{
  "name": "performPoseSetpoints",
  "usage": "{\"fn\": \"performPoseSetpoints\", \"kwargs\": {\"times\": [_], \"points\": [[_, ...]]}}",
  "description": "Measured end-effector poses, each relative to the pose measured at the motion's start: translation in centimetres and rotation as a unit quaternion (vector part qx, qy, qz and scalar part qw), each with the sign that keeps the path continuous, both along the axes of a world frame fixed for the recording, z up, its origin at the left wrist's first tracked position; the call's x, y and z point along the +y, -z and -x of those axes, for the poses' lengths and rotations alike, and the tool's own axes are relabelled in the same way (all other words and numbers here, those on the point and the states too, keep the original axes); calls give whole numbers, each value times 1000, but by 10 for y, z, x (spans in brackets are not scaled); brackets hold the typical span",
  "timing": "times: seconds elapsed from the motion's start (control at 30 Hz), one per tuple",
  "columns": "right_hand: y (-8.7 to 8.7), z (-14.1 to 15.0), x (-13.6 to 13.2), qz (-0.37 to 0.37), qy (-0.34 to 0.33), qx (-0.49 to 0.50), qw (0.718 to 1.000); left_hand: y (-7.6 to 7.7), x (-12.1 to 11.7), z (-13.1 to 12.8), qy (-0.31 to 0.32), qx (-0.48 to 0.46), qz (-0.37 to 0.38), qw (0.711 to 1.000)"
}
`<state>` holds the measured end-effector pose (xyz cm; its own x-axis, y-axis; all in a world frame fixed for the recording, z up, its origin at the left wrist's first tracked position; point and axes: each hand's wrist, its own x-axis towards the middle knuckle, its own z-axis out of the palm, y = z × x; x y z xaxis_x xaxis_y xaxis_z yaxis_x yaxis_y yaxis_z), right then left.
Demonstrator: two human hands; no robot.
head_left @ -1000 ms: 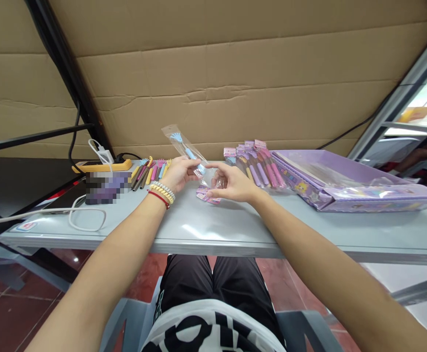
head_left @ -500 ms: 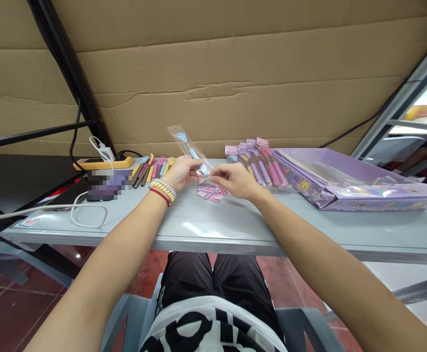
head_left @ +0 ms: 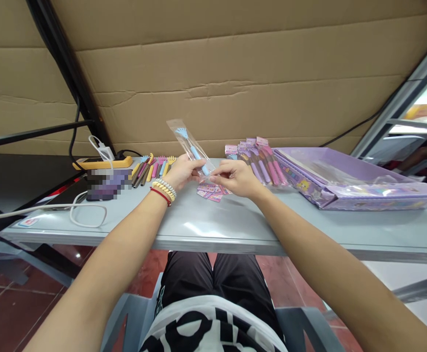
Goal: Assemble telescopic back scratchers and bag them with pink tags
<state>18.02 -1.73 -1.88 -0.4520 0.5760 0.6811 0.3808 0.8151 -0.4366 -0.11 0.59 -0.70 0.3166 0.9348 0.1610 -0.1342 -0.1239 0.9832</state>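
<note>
A light blue back scratcher [head_left: 195, 152] with a small hand-shaped end lies slantwise inside a clear plastic bag [head_left: 173, 124]. My left hand [head_left: 182, 173] is closed on the bagged scratcher, thumb across its handle. At the bag's lower right end, the thumb and fingers of my right hand [head_left: 237, 178] are pinched together on the plastic. Small pink and purple printed cards [head_left: 210, 192] lie on the table just under my hands. Loose back scratchers [head_left: 150, 171] in several colours are left of my left hand. Bagged ones with header cards [head_left: 262, 164] lie beyond my right hand.
A purple open box [head_left: 330, 195] with clear bags inside stands on the right of the grey table [head_left: 184, 230]. On the left are a yellow power strip [head_left: 125, 162], a partly blurred phone-like object [head_left: 106, 188] and a white cable [head_left: 88, 226]. Cardboard [head_left: 235, 63] walls the back.
My right thumb and fingers have come from spread apart to pinched at the bag's lower end. The bagged scratcher has shifted slightly right, and more of the cards below shows.
</note>
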Motion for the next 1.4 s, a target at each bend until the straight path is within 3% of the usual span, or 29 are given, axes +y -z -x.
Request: {"fn": "performPoseSetpoints", "kwargs": {"times": [0.23,0.4,0.77,0.93,1.4], "points": [[-2,-3,3,58,-22,10,998,4,4,-1,10,30,-36,999],[0,0,3,78,27,50,995,5,4,0,30,47,-53,997],[-4,3,-2,103,142,27,984,5,1,-2,64,26,-69,995],[-3,2,-2,230,105,33,967,5,-1,-2,77,39,-84,993],[-5,-1,3,244,116,66,961,6,-1,0,123,62,-80,987]]}}
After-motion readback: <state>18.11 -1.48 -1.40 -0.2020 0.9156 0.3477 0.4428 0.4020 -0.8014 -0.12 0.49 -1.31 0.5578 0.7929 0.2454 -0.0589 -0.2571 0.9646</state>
